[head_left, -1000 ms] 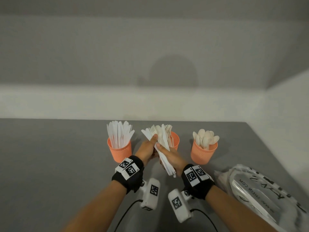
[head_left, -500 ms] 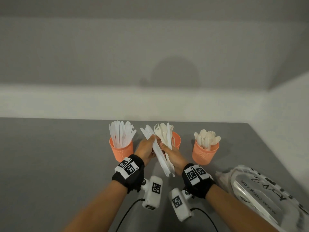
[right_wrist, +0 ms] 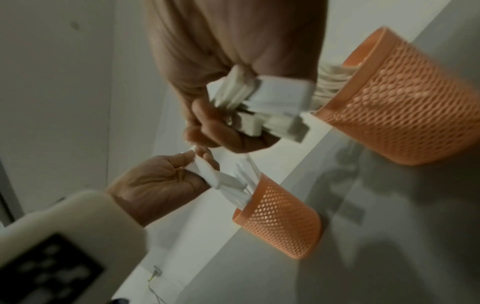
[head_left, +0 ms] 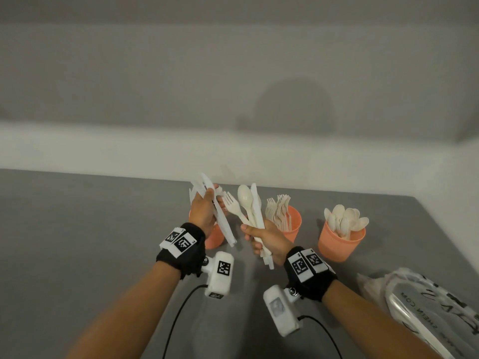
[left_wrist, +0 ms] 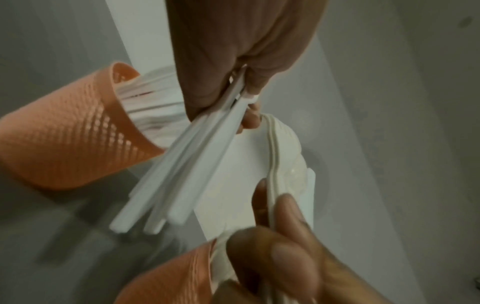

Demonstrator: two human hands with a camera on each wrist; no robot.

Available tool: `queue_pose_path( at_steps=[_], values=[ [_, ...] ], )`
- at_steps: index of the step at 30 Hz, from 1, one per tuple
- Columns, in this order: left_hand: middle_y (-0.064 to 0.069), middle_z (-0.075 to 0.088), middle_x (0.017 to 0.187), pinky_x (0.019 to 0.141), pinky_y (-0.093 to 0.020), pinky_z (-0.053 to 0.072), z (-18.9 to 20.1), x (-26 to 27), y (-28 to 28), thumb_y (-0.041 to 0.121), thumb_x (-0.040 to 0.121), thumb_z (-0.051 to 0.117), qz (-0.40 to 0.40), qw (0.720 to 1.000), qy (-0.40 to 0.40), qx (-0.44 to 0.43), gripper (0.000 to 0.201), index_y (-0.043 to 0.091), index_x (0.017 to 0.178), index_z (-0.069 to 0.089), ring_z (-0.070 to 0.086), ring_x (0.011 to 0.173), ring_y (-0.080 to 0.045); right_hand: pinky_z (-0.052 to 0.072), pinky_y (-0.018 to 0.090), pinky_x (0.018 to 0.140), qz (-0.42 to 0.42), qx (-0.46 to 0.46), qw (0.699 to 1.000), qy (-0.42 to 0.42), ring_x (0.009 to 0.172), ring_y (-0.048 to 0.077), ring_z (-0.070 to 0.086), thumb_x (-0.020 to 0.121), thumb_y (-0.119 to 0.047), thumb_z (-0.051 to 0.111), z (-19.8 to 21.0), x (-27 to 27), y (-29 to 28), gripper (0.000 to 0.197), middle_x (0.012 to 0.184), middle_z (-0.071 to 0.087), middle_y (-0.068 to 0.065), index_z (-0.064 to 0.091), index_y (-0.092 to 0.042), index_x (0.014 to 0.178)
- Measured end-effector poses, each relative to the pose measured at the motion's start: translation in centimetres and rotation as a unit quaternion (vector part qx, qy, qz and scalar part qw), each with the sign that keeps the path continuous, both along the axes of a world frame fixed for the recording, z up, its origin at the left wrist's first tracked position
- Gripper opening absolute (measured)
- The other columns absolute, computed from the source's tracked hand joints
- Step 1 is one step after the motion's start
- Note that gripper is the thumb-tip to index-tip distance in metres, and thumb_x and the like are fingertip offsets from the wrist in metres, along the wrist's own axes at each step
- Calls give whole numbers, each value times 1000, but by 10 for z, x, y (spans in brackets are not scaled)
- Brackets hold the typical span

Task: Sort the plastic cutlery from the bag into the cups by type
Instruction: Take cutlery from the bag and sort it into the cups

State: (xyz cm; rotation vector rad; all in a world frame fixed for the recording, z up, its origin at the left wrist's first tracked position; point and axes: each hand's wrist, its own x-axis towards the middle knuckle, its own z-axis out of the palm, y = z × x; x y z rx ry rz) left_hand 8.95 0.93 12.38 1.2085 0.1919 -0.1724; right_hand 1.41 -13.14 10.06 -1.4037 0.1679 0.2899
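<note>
My left hand [head_left: 208,203] grips a few white knives [head_left: 225,226] and holds them just above the left orange cup [head_left: 215,238], which it mostly hides. In the left wrist view the knives [left_wrist: 187,170] angle down beside that cup [left_wrist: 64,144], which holds more knives. My right hand [head_left: 256,237] grips a mixed bundle [head_left: 247,211] of a fork, a spoon and a knife by the handles [right_wrist: 259,107]. Behind it stands the fork cup [head_left: 291,225], and further right the spoon cup [head_left: 342,242].
The three cups stand in a row on a grey table [head_left: 77,242] near its far edge by a pale wall. A crumpled plastic bag [head_left: 427,312] with black lettering lies at the right front. Cables run from my wrist cameras across the table.
One bundle held by both hands has been split. My left hand has drawn the knives out to the left over the knife cup, and my right hand keeps the rest.
</note>
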Motion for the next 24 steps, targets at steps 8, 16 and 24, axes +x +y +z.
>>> queue_pose_path(
  at_steps=[8,16,24],
  values=[
    [1,37,57,49,-20,37,45,45,28,30,92,55,122,974,-155,110,28,17,68,47,36,46,-9,26,15,34,2,11,1000,25,32,2,29,94,-40,48,3,13,4,25,44,35,-9,60,-18,95],
    [-4,45,50,47,-11,42,-5,51,25,33,90,57,87,951,-181,237,42,14,54,45,46,39,-2,41,19,41,-10,11,999,34,42,7,46,97,-31,45,-1,16,-5,22,65,51,0,51,-18,113],
    [-9,51,55,57,-31,41,-49,51,25,28,88,61,16,870,-246,426,37,9,59,47,42,52,-19,38,19,37,-53,-2,999,10,35,6,41,95,-30,49,-11,20,-2,12,42,42,-9,51,-19,102]
  ],
)
